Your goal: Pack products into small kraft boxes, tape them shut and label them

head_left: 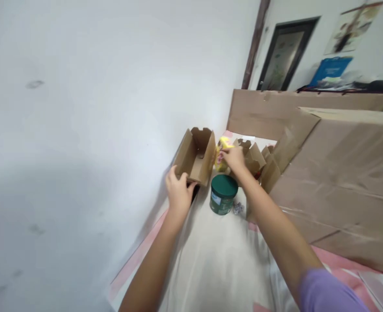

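Observation:
My left hand (178,190) grips the near edge of a small open cardboard box (205,162), fingers over the rim and thumb along its front. The bare inside of that box shows, and it stands close to the white wall. Just to its right, my right hand (233,157) has its fingers closed on a yellow packet (220,160) with pink print; blur hides the wording. A round tub (222,197) with a dark green lid stands in front of the packet, between my forearms. Beside the tub lies a small crumpled greyish thing (238,208).
More open cardboard boxes (256,158) stand right of my right hand, partly hidden by it. A large cardboard sheet (341,186) rises along the right side, another cardboard panel (259,110) at the back. The white wall (80,130) bounds the left. A pale cloth (217,260) covers the surface.

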Action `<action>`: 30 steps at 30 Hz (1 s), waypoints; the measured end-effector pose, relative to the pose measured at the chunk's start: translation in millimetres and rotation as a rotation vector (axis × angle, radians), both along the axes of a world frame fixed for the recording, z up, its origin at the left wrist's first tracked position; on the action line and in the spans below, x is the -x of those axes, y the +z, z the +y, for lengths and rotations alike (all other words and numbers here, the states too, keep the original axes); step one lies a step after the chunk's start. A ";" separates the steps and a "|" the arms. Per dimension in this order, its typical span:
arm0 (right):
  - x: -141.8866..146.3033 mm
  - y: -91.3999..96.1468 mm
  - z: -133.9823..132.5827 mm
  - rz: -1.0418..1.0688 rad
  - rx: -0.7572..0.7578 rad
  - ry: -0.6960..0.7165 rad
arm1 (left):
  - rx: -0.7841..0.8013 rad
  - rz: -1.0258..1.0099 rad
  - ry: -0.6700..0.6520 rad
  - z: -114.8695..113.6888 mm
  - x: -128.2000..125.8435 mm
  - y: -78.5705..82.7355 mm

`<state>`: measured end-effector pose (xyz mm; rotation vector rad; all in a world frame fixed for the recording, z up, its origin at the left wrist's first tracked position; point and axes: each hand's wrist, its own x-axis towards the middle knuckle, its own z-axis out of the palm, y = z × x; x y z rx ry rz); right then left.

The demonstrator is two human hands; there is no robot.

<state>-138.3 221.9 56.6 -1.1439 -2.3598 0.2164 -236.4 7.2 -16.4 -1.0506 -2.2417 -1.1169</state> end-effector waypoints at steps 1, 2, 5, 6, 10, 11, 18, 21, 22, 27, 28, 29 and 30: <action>-17.0 -3.2 -7.3 0.066 -0.030 -0.005 | -0.029 -0.023 -0.036 2.7 -6.1 0.1; -34.6 -7.7 -16.0 0.155 -0.073 -0.030 | -0.052 -0.023 -0.078 3.8 -12.3 1.9; -82.1 -24.8 -54.3 0.616 -0.300 0.137 | -0.118 0.077 -0.155 -7.1 -31.5 18.2; -94.6 -29.4 -71.9 0.646 -0.346 0.201 | -0.147 0.120 -0.150 -16.2 -38.9 26.3; -137.1 -29.6 -153.5 0.614 -0.450 0.358 | -0.279 0.260 -0.062 -73.8 -81.4 57.9; -151.7 -25.9 -172.5 0.634 -0.476 0.371 | -0.288 0.286 -0.039 -91.6 -96.5 61.8; -347.5 2.8 -253.4 0.652 -0.663 0.245 | -0.066 0.300 -0.367 -220.9 -212.3 13.5; -432.0 28.7 -266.9 0.711 -0.766 0.130 | 0.058 0.251 -0.673 -248.1 -234.0 -15.7; -452.9 41.5 -270.3 0.717 -0.761 0.117 | 0.091 0.227 -0.749 -250.9 -236.7 -21.9; -486.4 108.2 -273.0 0.453 -0.357 0.490 | 0.208 0.063 -1.095 -234.2 -233.2 -33.5; -480.2 114.2 -270.1 0.341 -0.251 0.584 | 0.190 -0.013 -1.129 -228.0 -232.6 -34.7; -471.7 115.9 -266.9 0.222 -0.159 0.665 | 0.160 -0.103 -1.139 -221.6 -233.1 -36.2; -461.9 113.7 -263.7 0.143 -0.112 0.685 | 0.123 -0.188 -1.122 -215.2 -234.7 -38.3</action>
